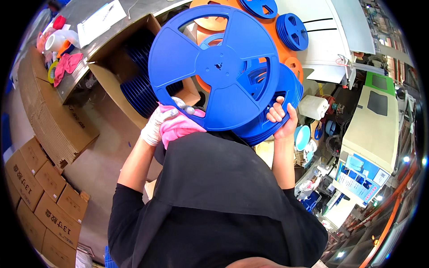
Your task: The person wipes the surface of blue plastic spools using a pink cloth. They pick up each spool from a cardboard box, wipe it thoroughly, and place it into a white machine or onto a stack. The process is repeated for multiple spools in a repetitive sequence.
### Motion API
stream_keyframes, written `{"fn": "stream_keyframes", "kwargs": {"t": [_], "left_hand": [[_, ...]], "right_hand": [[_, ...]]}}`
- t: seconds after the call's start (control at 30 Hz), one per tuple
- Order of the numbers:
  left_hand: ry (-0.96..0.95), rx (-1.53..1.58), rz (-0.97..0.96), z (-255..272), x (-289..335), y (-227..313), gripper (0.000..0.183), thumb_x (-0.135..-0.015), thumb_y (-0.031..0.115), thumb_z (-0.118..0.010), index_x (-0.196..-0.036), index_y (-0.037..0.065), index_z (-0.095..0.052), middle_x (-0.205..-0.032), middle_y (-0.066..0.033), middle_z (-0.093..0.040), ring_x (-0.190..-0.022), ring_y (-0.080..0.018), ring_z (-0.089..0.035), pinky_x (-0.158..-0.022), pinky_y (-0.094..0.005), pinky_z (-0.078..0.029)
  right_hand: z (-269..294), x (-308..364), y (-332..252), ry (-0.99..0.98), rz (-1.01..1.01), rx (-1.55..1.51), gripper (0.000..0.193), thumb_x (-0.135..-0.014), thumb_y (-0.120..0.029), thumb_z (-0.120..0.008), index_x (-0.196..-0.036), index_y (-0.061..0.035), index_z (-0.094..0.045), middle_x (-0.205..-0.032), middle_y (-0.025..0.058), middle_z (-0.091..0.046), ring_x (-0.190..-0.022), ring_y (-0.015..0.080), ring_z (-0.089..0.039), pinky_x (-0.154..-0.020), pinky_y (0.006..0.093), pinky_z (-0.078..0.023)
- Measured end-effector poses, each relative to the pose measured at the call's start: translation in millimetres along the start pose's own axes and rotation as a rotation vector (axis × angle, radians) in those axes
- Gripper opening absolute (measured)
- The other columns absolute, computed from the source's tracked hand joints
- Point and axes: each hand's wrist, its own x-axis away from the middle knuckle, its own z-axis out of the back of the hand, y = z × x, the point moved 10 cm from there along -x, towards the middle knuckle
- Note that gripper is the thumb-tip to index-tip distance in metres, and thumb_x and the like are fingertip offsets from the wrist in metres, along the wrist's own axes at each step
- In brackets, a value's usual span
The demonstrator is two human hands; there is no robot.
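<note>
A large blue plastic reel point(219, 91) with wide cut-out windows is tilted up in front of me. My left hand point(161, 120), in a whitish glove, is closed on a pink cloth point(178, 126) at the reel's lower left rim. Its fingertips reach through a window there. Bare, my right hand point(283, 117) curls its fingers around the edge of a stack of blue reels point(289, 85), behind and to the right of the large reel. That reel hides much of the stack.
An open cardboard box point(111, 89) at the left holds several blue reels point(136, 94). Orange reels point(293, 67) and a small blue reel stack point(292, 32) lie farther back. Flattened cardboard point(53, 120) and closed cartons point(56, 219) stand left; a beige-green machine point(371, 116) stands right.
</note>
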Motion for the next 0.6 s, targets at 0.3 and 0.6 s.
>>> {"fn": "stream_keyframes", "kwargs": {"t": [0.3, 0.6], "left_hand": [[0.027, 0.018, 0.036, 1.7, 2.8, -4.7, 0.033, -0.075, 0.015, -0.075, -0.102, 0.003, -0.059, -0.098, -0.0142, -0.063, -0.104, -0.0293, -0.06, -0.095, -0.0468, -0.049], [0.107, 0.103, 0.007, 10.4, 3.6, -6.5, 0.03, -0.078, 0.013, -0.071, -0.103, 0.005, -0.056, -0.096, -0.0128, -0.061, -0.102, -0.0294, -0.06, -0.097, -0.051, -0.049]], "right_hand": [[-0.2, 6.7, 7.1, 0.035, 0.008, 0.063, 0.029, -0.093, -0.025, -0.055, -0.11, -0.002, -0.053, -0.066, -0.001, -0.045, -0.057, 0.0097, -0.044, -0.057, 0.0264, -0.039], [4.2, 7.5, 8.8, 0.063, 0.0, 0.061, 0.027, -0.092, -0.024, -0.055, -0.109, -0.0032, -0.054, -0.066, -0.0017, -0.043, -0.057, 0.0095, -0.043, -0.059, 0.0263, -0.039]]}}
